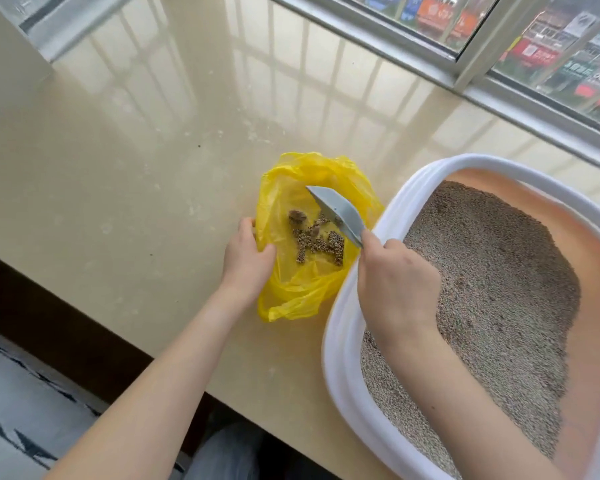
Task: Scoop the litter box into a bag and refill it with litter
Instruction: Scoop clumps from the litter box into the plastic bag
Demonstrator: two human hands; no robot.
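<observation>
While left hand [245, 254] grips bag [291, 289], right hand [394, 285] tilts scoop [336, 211].

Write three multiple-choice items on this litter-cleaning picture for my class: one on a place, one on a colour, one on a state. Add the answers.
1. Where does the bag lie?
A. inside the litter box
B. on the ledge, left of the litter box
C. on the floor

2. What colour is the bag?
A. yellow
B. black
C. blue

3. What is the right hand doing?
A. resting open
B. pressing the litter
C. holding the scoop over the bag

Answers: B, it sits on the ledge beside the box; A, the plastic is yellow; C, its fingers wrap the handle while the left hand holds the bag's edge.
</observation>
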